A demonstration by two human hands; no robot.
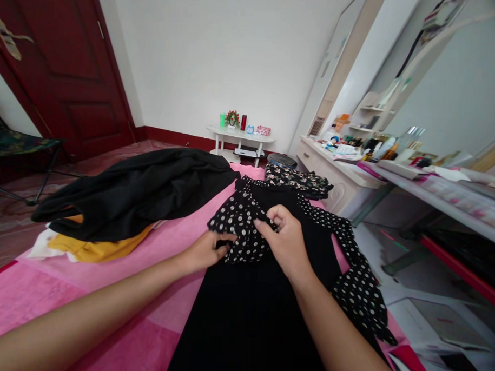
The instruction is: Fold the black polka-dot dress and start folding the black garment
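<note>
A black dress point(251, 315) with white-dotted sleeves lies spread in front of me. Its left sleeve point(246, 218) is folded inward over the bodice. My left hand point(208, 250) holds the near left edge of this sleeve, fingers curled at the cloth. At the sleeve's right side, my right hand point(286, 238) pinches the fabric between thumb and fingers; the fingertips are partly hidden. The other dotted sleeve point(360, 270) stretches out to the right, hanging toward the bed's edge.
A pink bedspread point(162, 307) lies beneath. Black clothing point(150, 187) covers a yellow garment point(95, 248) at left. A folded floral garment point(298, 181) lies at the far end. A cluttered dresser point(341, 170) stands right, a small white table point(241, 134) by the wall.
</note>
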